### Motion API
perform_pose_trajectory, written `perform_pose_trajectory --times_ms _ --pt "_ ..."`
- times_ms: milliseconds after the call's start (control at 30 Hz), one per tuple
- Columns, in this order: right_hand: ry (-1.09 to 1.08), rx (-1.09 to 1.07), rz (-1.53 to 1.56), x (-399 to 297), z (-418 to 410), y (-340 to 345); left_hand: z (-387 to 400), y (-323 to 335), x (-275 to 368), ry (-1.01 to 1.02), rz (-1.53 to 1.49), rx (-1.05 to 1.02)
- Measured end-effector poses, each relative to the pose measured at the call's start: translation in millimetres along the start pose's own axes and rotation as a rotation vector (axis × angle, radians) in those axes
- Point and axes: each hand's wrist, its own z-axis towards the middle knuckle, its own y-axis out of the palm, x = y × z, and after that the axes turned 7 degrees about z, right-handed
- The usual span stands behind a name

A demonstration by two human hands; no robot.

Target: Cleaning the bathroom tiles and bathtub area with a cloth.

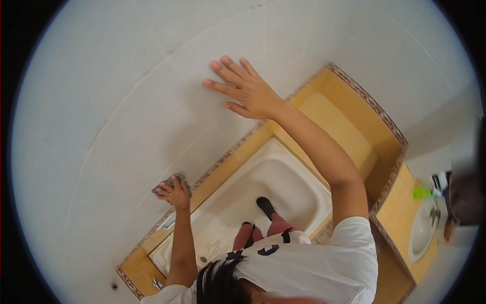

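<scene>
My left hand (174, 193) presses a dark grey scouring pad (184, 182) against the white tiled wall (125, 152), just above the patterned border trim. Its fingers lie spread over the pad, and the pad's edges show around them. Higher up and to the right, my right hand (246, 89) holds nothing. Its fingers are apart and its palm faces the same wall; whether the whole palm touches the tiles cannot be told. Below both arms is a cream bathtub (288, 182), in which I stand in dark shoes (265, 207).
A yellow tiled ledge (341, 110) with a patterned trim adjoins the tub. At right, a washbasin (421, 231) is set in a yellow counter, with a green bottle (421, 192) beside its tap. A drain (203, 260) and a chrome fitting (157, 283) lie at lower left.
</scene>
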Motion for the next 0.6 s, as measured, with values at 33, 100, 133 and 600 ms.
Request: perform_pose_trajectory --times_ms 33,100,133,600 --pt "0.049 -0.023 -0.021 1 -12 -3 2 3 5 -0.029 -0.012 0.028" --pt "0.119 -0.228 -0.132 1 -38 -4 6 4 11 -0.014 -0.018 0.052" --pt "0.162 -0.252 -0.142 3 -50 -2 7 4 13 -0.025 0.028 0.089" --pt "0.012 -0.423 -0.395 54 -185 140 -9 36 33 -0.065 -0.073 0.186"
